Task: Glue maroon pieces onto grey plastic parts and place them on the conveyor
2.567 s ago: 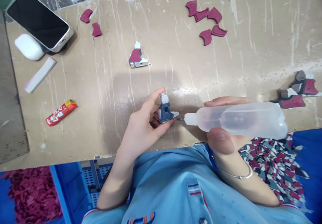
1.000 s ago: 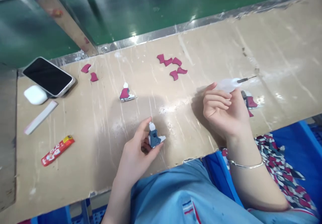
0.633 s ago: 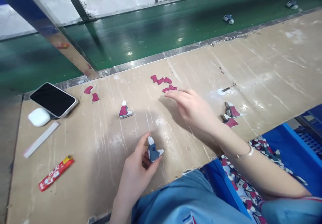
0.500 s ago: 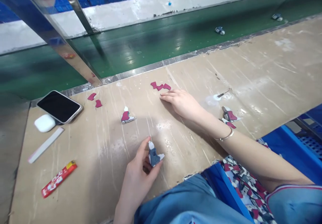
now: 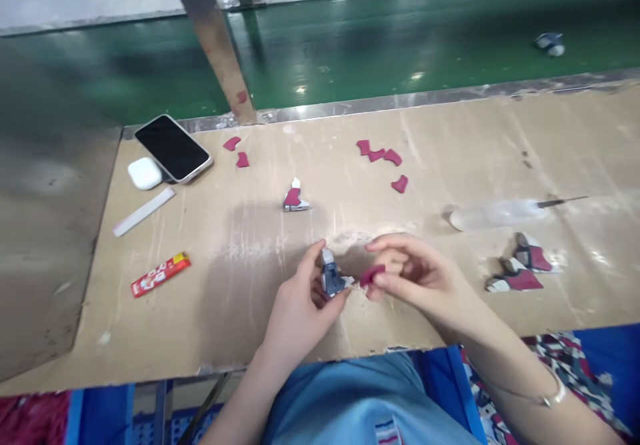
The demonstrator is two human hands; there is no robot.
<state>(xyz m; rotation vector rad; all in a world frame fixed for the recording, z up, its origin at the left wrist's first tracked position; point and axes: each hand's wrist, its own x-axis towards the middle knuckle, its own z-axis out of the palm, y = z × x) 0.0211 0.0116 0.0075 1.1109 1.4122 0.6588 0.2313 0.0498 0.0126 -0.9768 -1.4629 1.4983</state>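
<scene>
My left hand (image 5: 303, 301) pinches a small skate-shaped piece (image 5: 331, 279), dark blue with a white top and a pale blade-like foot, between thumb and fingertips. Close to its right, my right hand (image 5: 425, 278) grips a small maroon patch (image 5: 372, 275) between thumb and fingers; a slight gap seems to separate patch and piece. Farther back stands a similar skate-shaped piece with a maroon side (image 5: 293, 197). Loose maroon patches (image 5: 377, 155) lie behind my right hand, and two more patches (image 5: 243, 160) are at the left.
To the right lie a translucent bottle with a thin needle tip (image 5: 500, 216) and more maroon-sided pieces (image 5: 520, 279). A phone (image 5: 173, 148), white case (image 5: 145, 173), pale strip (image 5: 144, 211) and red packet (image 5: 160, 275) occupy the left. Behind runs a green belt (image 5: 350, 51); blue bins (image 5: 445, 385) sit below.
My right hand has come back from the maroon patches with one patch in it, near the skate-shaped piece. My left hand still holds that piece. The view has shifted.
</scene>
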